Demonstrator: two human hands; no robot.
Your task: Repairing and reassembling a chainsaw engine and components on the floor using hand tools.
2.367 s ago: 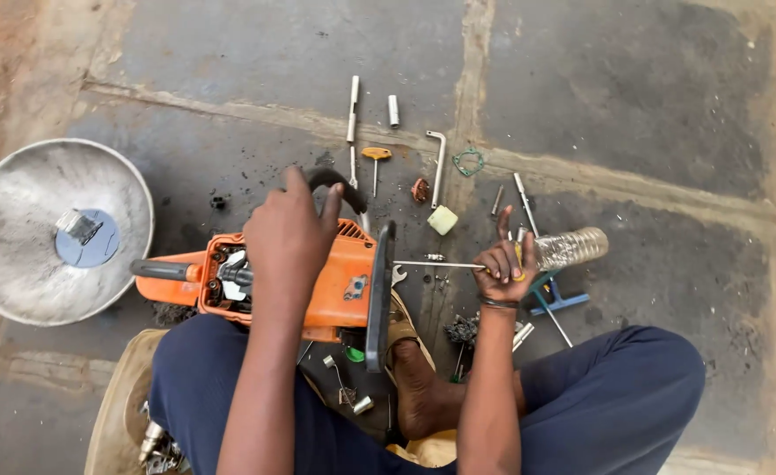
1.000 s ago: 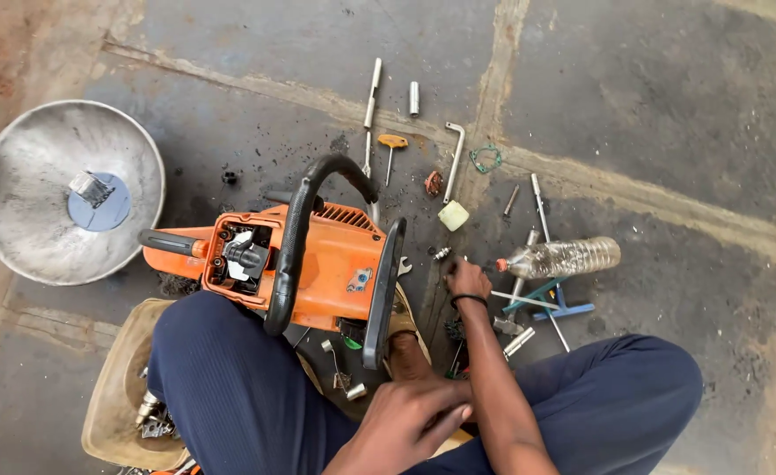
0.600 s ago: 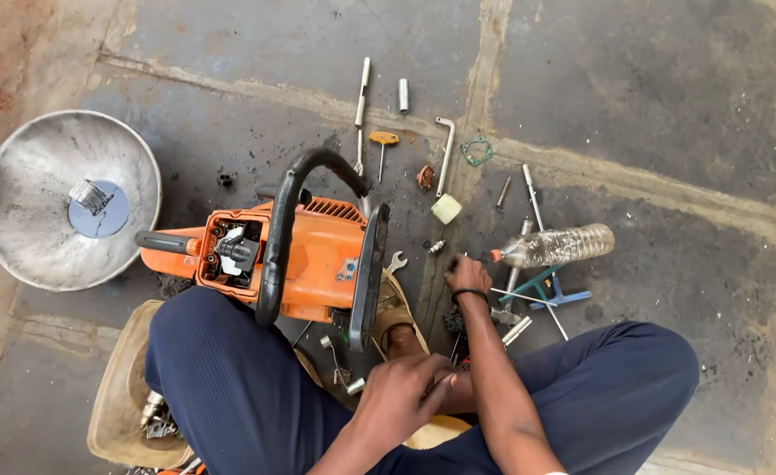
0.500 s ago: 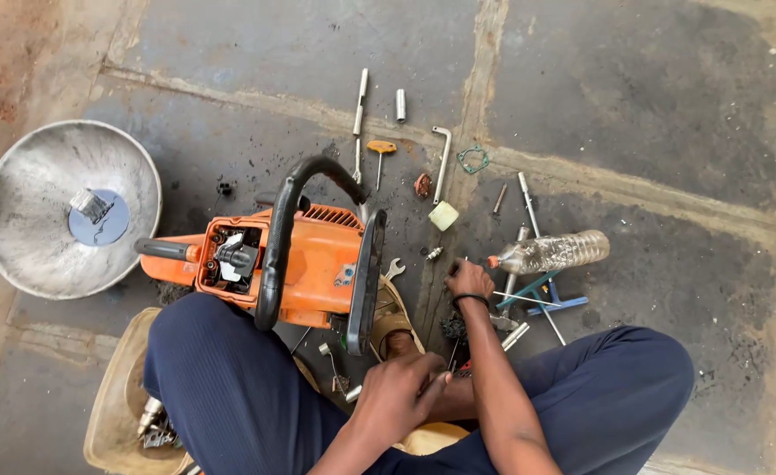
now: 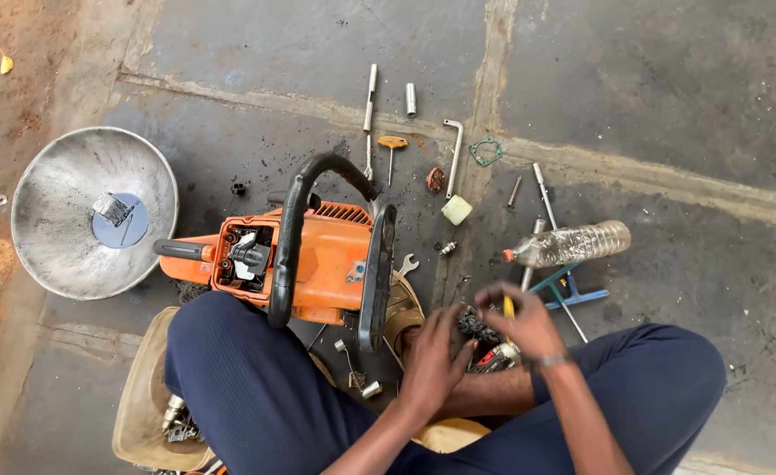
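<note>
Basically came off the orange chainsaw [image 5: 318,264], left hand [image 5: 432,365] now down low by the lap, fingers loosely open. Right hand [image 5: 524,321] just beside it, pinching a yellow-handled tool [image 5: 508,308]. Saw parked up-left of both hands, untouched.

head cam | looks steeply down | near lap | covers hands, chainsaw [image 5: 309,264], paved floor [image 5: 669,105]

We count one orange chainsaw body [image 5: 318,264], one metal bowl [image 5: 62,211], one plastic bottle [image 5: 573,244], one green gasket [image 5: 486,151] and two hands
</note>
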